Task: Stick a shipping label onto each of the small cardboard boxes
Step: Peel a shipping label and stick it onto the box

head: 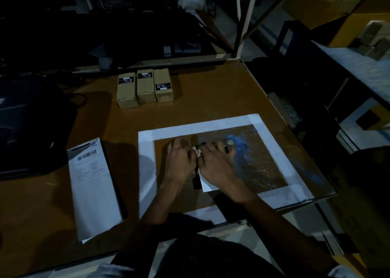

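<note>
Both hands, left (179, 159) and right (217, 163), press a label (207, 184) underneath, grip unclear; three boxes (144, 87) well apart.

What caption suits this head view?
Both hands press a label onto a box while three boxes wait behind.

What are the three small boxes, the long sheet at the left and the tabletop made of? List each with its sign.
Three small boxes: plain brown cardboard, matte, with tuck flaps and dark printed stickers.
Long sheet: white paper, seemingly folded, printed with a barcode.
Tabletop: probably brown hardboard or laminate, smooth, dull; the scratched patch inside the white border looks worn.
</note>
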{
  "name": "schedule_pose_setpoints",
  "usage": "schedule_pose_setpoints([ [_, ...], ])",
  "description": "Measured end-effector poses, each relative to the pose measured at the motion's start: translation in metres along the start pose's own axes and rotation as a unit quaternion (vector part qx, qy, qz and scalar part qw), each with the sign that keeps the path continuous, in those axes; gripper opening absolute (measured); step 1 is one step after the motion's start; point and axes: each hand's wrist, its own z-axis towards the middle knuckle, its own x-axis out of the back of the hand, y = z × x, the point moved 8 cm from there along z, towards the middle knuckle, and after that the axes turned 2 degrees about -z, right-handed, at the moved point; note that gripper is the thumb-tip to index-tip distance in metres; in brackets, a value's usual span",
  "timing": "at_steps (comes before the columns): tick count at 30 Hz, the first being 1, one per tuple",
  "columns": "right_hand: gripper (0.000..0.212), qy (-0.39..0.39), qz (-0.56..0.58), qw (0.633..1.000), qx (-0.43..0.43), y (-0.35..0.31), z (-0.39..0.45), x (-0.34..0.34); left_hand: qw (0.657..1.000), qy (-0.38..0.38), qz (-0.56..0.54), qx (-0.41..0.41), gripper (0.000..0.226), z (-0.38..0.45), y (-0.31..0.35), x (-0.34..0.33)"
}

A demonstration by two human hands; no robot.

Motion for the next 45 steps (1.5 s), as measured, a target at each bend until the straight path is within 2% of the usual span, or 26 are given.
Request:
schedule_pose_setpoints([
  [5, 0.034, 0.023, -0.042, 0.996, -0.075, 0.047, -0.006, 0.015, 0.999, -0.019, -0.014, 0.040, 0.037, -0.001, -0.004, -0.001],
  [11, 0.028, -0.012, -0.011, 1.000, -0.016, -0.011, 0.004, -0.004, 0.999, 0.017, -0.025, 0.030, 0.041, -0.010, 0.011, 0.019],
  [17, 0.037, 0.018, -0.078, 0.994, -0.079, 0.040, -0.003, 0.012, 0.998, -0.004, 0.036, 0.050, 0.037, -0.014, 0.021, 0.025],
  [23, 0.036, -0.010, -0.034, 0.999, -0.029, -0.011, 0.001, -0.004, 0.999, 0.013, 0.028, 0.035, 0.042, -0.013, 0.024, 0.029],
  [29, 0.038, 0.016, -0.062, 0.992, -0.106, 0.038, -0.008, 0.012, 0.998, -0.007, 0.022, 0.057, 0.036, -0.011, 0.022, 0.026],
  [32, 0.040, -0.006, -0.058, 0.996, -0.070, 0.005, -0.001, 0.000, 0.999, -0.005, -0.003, 0.051, 0.042, -0.010, 0.022, 0.026],
  [36, 0.033, 0.031, 0.005, 0.999, -0.042, -0.014, -0.003, -0.011, 0.999, 0.005, -0.012, 0.040, 0.043, -0.010, 0.023, 0.028],
  [39, 0.039, 0.036, -0.005, 0.997, -0.069, 0.001, -0.011, -0.008, 0.999, -0.008, -0.008, 0.040, 0.038, -0.010, 0.022, 0.026],
  [45, 0.031, 0.006, -0.004, 0.986, -0.167, 0.043, -0.020, 0.004, 0.998, 0.000, -0.021, 0.066, 0.035, -0.014, 0.021, 0.028],
])
